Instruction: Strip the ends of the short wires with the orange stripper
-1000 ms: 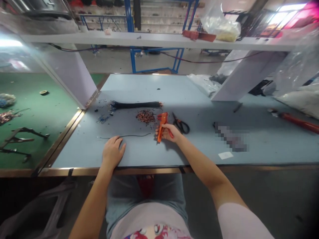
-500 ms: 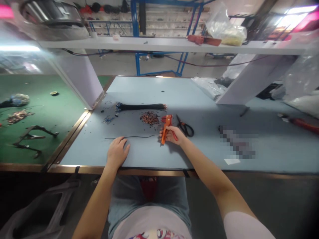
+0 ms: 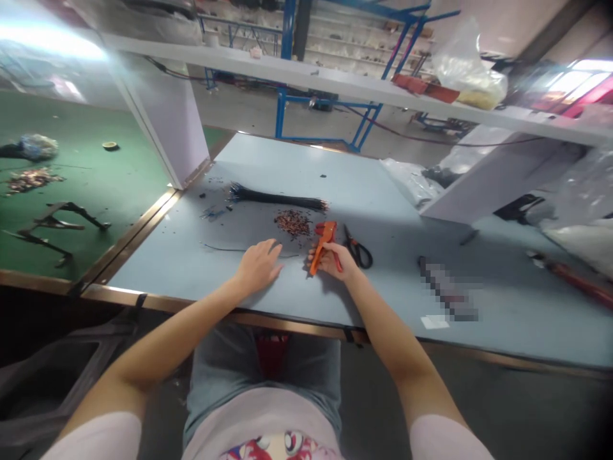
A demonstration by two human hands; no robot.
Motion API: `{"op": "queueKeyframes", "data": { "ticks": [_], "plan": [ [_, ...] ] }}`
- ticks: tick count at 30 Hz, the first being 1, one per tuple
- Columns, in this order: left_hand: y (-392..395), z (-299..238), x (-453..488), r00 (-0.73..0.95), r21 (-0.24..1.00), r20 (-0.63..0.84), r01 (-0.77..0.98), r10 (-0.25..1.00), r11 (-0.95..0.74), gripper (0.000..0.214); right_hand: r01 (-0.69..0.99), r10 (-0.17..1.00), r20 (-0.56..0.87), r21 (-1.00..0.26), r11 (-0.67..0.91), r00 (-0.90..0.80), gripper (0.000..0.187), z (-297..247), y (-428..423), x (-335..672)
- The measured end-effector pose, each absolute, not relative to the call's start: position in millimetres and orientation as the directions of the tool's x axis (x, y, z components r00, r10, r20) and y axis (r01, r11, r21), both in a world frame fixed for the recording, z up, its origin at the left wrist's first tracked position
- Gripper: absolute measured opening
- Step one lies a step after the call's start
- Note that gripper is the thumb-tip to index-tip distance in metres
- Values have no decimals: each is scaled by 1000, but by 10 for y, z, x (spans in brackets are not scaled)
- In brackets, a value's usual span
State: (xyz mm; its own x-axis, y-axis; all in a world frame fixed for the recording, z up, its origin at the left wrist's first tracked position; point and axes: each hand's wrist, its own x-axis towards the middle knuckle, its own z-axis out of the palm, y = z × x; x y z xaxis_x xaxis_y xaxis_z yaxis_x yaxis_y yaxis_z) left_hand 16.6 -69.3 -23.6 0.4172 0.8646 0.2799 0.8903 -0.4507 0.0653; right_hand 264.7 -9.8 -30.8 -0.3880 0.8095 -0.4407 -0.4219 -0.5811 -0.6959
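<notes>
The right hand [image 3: 336, 263] is gripping an orange hand tool [image 3: 322, 246], with its fingers [image 3: 320, 255] curling shut around the handles and the tool's head pointing away from the person. The tool is resting low on the pale blue desk [image 3: 306, 163], just in front of a heap of small reddish pieces [image 3: 293, 222] and just beside a pair of black-handled scissors [image 3: 358, 250]. The left hand [image 3: 258, 265] is lying palm down on the desk with its fingers [image 3: 272, 250] extended and loosely together. It is sitting over a single black wire [image 3: 224, 249], which is running flat across the desk to the left. Whether the fingertips are pinching the wire cannot be told. A bundle of black wires [image 3: 278, 198] is lying farther back, apart from both hands. Judging by its look, the tool is light and rigid and is best held by both handles, well behind the head. The wire is looking thin, limp and easy to lose, so it is best pinched close to the end being worked. No brand or label is showing on the tool. One patch on the desk is appearing only as a blur, and the white slip [image 3: 435, 322] next to it is too small to read.
</notes>
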Motion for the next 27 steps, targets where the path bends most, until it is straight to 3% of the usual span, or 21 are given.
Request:
{"op": "queueKeyframes", "data": {
  "ticks": [4,10,21,27],
  "plan": [
    [-405,-267,597,551,94,199,813,811,-575,23,-392,811,-443,-717,-576,-382,20,-300,-95,2651],
    [-239,-419,665,548,188,218,788,807,-586,19,-341,799,-454,-735,-586,-393,21,-301,-102,2679],
    [4,-456,234,294,331,155,884,943,-330,18,-355,784,-445,-715,-602,-434,22,-304,-122,2696],
    [178,-524,360,258,406,217,853,941,-328,21,-364,770,-442,-697,-617,-459,20,-308,-106,2688]
  ]
}}
